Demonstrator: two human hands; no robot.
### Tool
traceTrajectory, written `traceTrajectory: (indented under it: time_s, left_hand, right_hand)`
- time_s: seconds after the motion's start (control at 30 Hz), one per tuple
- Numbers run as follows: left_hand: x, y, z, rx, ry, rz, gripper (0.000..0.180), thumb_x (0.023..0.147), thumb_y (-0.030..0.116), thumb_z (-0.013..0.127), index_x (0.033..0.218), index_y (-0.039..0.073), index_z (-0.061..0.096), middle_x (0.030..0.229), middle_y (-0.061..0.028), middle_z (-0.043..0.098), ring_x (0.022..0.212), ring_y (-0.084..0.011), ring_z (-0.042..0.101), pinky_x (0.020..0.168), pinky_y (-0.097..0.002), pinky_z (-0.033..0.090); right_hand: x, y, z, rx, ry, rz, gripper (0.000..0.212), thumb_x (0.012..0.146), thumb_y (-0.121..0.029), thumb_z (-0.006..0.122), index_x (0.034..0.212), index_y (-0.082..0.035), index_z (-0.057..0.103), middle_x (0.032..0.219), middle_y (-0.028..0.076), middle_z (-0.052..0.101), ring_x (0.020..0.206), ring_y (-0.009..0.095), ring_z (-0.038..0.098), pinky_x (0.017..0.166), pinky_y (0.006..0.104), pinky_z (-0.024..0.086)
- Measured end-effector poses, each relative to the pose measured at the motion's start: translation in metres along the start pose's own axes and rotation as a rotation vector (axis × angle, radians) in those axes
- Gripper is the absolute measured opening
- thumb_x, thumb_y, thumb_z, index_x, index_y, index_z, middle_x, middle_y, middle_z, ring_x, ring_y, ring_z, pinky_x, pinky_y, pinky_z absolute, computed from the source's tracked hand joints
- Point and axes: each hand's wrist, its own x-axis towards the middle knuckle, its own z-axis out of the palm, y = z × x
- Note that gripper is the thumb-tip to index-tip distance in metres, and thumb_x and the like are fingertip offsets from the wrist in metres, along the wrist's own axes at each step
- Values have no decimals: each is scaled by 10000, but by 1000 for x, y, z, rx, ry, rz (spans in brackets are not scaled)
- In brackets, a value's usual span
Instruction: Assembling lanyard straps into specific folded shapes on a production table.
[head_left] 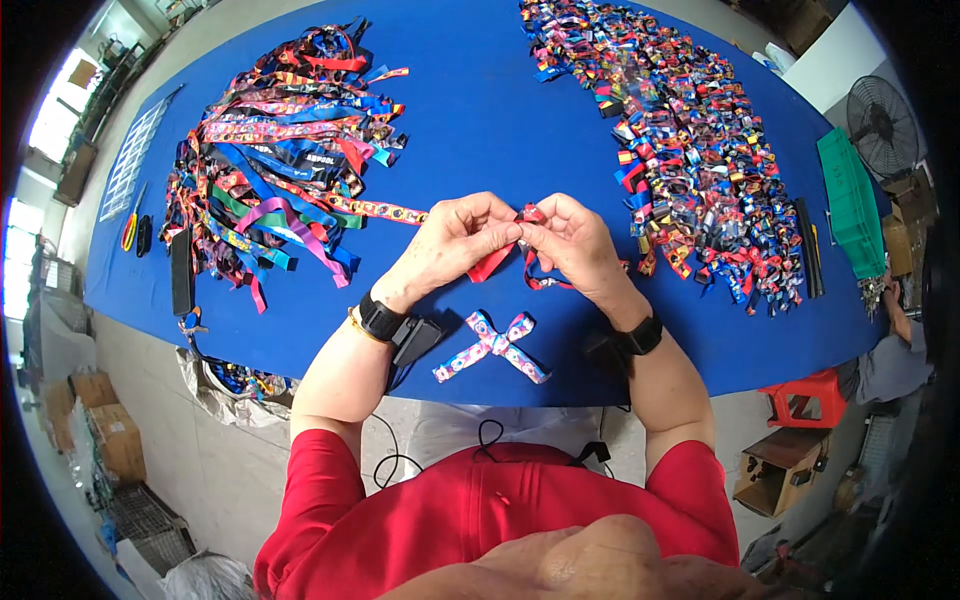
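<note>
Left hand (462,240) and right hand (575,245) come together over the table, thumbs and fingertips pinching a small folded ribbon (490,264) between them; its red end hangs below the left fingers, and a dark patterned length with red edging curves beneath the right hand. How the folds cross inside the grip is hidden by the fingers. From the far left of the blue table (460,100), a white wire rack (135,150) lies near the edge, with a yellow and black tool (130,232) just below it and a flat black strip (181,272) farther right. Next comes a loose pile of ribbons (290,130), red, blue, purple, green and patterned, their ends spread in every direction. One long patterned strip (375,208) runs from this pile toward the left hand; whether it touches the hand, I cannot tell. Between the forearms, a finished-looking bow (495,342) in white, pink and blue rests flat on the cloth, apart from both hands. To the right of the hands, a broad heap of small ribbon pieces (690,160) stretches down from the far edge. Beyond it are a green bin (850,205), a black fan (882,125), a red stool (808,398) below the table's level, and another person's arm (902,322) at the table's right edge.
</note>
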Motion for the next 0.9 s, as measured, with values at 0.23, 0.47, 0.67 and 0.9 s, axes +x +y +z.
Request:
traceTrajectory:
  time_s: [0.23,0.47,0.67,0.9]
  left_hand:
    - [3,-8,0,-143,-39,46,176,993,199,647,968,26,653,768,16,655,679,-21,565,556,-190,432]
    - [2,-5,1,-105,-98,-19,200,1009,228,624,984,30,634,802,-9,682,656,-45,612,527,-186,453]
    - [1,-7,1,-122,-92,-27,166,994,195,647,978,30,639,792,16,666,668,-24,587,555,-187,448]
    - [4,-8,-1,-224,25,68,130,990,149,650,1021,22,650,844,10,670,745,-29,597,666,-187,484]
  right_hand:
    - [-1,-6,0,-52,-4,24,98,967,-104,663,986,-31,601,789,4,645,606,24,543,507,180,415]
    - [-3,-10,1,-94,49,-11,118,987,-150,641,972,-34,621,758,-23,624,607,13,514,513,183,393]
    - [0,-5,1,-110,52,-36,138,997,-176,630,955,-44,627,747,-34,611,594,13,503,513,188,386]
    - [-3,-16,4,-8,-20,100,124,1004,-149,608,999,-27,587,798,20,645,548,50,540,496,202,432]
